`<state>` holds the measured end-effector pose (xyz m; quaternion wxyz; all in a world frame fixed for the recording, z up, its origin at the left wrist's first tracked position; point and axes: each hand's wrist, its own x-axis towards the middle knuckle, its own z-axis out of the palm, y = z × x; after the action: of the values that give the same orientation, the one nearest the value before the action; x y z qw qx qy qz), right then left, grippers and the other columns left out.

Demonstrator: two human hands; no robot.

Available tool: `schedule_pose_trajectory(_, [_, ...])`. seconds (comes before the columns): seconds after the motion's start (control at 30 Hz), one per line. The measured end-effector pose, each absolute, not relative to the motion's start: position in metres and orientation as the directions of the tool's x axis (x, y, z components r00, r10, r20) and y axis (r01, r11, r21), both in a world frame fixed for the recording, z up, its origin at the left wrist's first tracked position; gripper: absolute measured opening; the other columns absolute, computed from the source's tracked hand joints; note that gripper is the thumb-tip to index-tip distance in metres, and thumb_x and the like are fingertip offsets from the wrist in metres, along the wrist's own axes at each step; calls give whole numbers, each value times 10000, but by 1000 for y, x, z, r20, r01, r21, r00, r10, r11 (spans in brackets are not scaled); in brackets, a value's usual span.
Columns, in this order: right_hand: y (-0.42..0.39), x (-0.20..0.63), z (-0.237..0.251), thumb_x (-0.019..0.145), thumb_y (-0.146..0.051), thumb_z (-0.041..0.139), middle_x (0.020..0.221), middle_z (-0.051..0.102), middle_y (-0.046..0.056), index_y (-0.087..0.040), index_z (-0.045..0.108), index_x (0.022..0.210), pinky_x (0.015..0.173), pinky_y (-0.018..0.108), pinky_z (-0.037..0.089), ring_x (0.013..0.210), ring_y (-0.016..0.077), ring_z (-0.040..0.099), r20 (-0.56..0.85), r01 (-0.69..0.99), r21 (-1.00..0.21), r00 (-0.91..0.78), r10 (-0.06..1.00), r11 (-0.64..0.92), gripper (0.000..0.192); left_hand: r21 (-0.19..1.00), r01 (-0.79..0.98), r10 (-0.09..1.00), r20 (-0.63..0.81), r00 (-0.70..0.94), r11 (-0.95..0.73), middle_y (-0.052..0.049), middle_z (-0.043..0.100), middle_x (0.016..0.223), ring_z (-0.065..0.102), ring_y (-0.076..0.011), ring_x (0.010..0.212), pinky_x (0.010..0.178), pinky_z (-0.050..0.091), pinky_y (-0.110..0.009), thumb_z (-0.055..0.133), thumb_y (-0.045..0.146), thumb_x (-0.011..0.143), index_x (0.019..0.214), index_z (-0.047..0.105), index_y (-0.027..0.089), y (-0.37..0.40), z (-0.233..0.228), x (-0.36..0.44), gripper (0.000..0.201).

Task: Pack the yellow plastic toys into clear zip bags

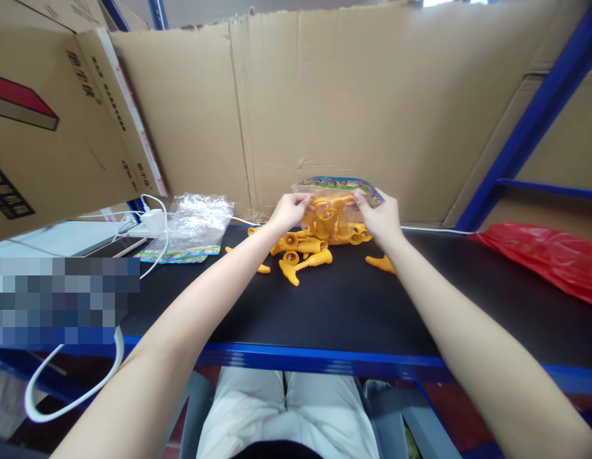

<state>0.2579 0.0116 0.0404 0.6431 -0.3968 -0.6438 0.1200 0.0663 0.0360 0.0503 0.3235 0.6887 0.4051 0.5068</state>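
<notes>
A clear plastic bag [319, 189] with a colourful printed top band stands near the back of the black table, with yellow plastic pieces [327, 217] inside it. My left hand [292, 210] pinches the bag's left side. On the right side, my right hand [379, 215] grips the bag with thumb and fingers closed. Several loose yellow plastic pieces [305, 258], some with round cup-like ends and curved tips, lie in a heap in front of the bag. One more yellow piece [380, 262] is beside my right wrist, partly hidden by the forearm.
Flat clear bags [200, 220] lie at the left, near a white charger [153, 223] with cables and a phone [116, 247]. A red plastic bag [544, 255] rests at the right. Cardboard [372, 95] walls the back; a blue metal edge [324, 358] runs along the front.
</notes>
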Motion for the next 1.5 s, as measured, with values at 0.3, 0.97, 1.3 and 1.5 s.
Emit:
schedule_pose_trajectory(0.3, [-9,249,53,801,-464,519,1047,590,74,-233,660,929,958,402,390,1075,236,520,896,493,-419,88,435,763,300,759,171,774,589,231,-629,-88,644,1096,553,-181,1082,950,371,-295,479,254,868,1079,621,139,26,61,63,279])
schedule_pose_trajectory(0.97, [-17,238,44,731,-472,575,915,650,66,-213,667,885,579,333,503,603,166,608,680,464,-653,12,733,599,314,764,-134,765,642,54,-631,-36,614,1135,561,-179,1065,881,435,-327,473,309,860,1110,568,228,-8,84,0,279])
schedule_pose_trajectory(1.3, [5,239,32,745,-246,512,984,653,45,-207,648,791,930,387,428,1013,185,571,792,294,-610,200,576,736,148,910,-195,862,409,300,-365,-97,617,1130,565,-266,1037,866,441,-446,492,322,731,899,682,160,-10,49,-33,301])
schedule_pose_trajectory(1.5, [15,238,24,747,-254,452,951,666,39,-214,639,783,881,365,455,986,178,585,642,85,-754,307,702,652,195,933,-225,861,348,371,-281,-140,644,1067,580,-314,1002,854,427,-489,428,443,712,942,683,133,4,34,-46,463])
